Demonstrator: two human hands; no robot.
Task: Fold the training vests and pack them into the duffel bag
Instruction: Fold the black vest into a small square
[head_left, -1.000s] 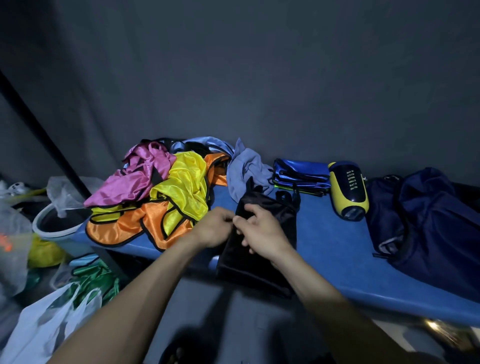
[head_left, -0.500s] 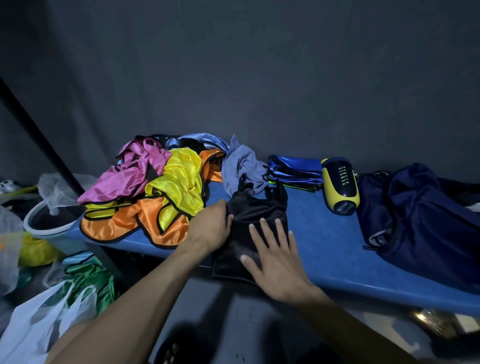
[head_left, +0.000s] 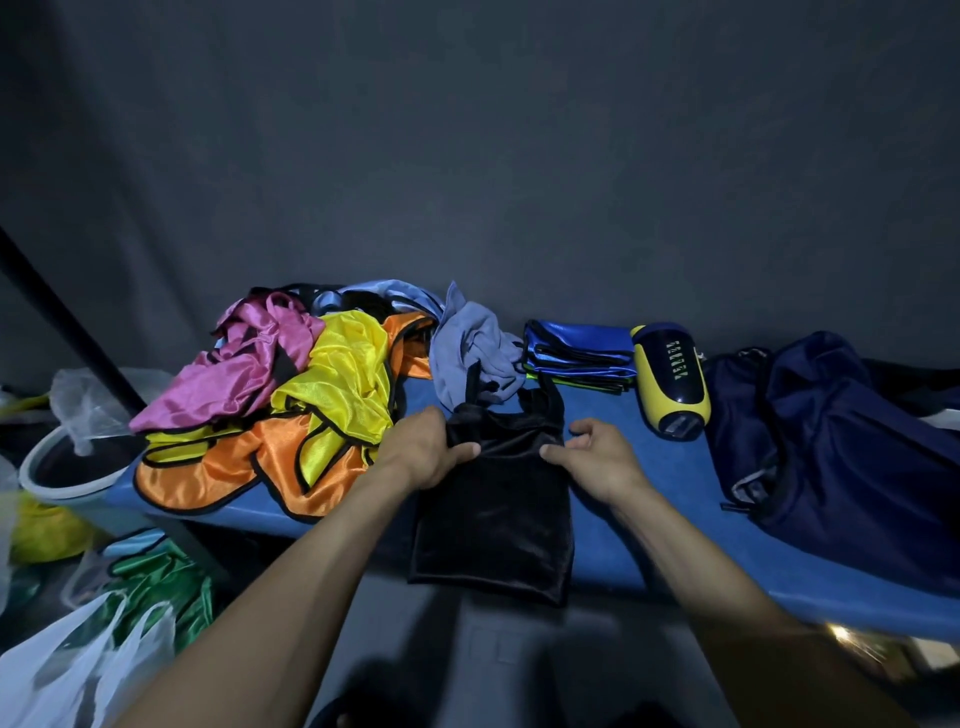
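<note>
A black vest (head_left: 493, 512) lies folded lengthwise on the blue table (head_left: 639, 525), its lower end hanging over the front edge. My left hand (head_left: 423, 449) grips its left side near the top. My right hand (head_left: 592, 457) pinches its right side with thumb and curled fingers. To the left lies a loose heap of vests: pink (head_left: 234, 369), yellow (head_left: 348, 389), orange (head_left: 234, 467) and pale blue (head_left: 467, 348). A stack of folded blue vests (head_left: 576, 353) sits behind. The navy duffel bag (head_left: 841, 441) slumps at the right.
A yellow and dark blue speaker (head_left: 672, 379) lies between the folded stack and the duffel bag. Left of the table stand a white bucket (head_left: 57, 467), plastic bags (head_left: 67, 670) and a green vest (head_left: 156, 582) on the floor. A dark wall is behind.
My right hand lifted off the vest's lower middle, where it pressed flat, and now pinches the upper right side. My left hand shifted to grip the upper left side.
</note>
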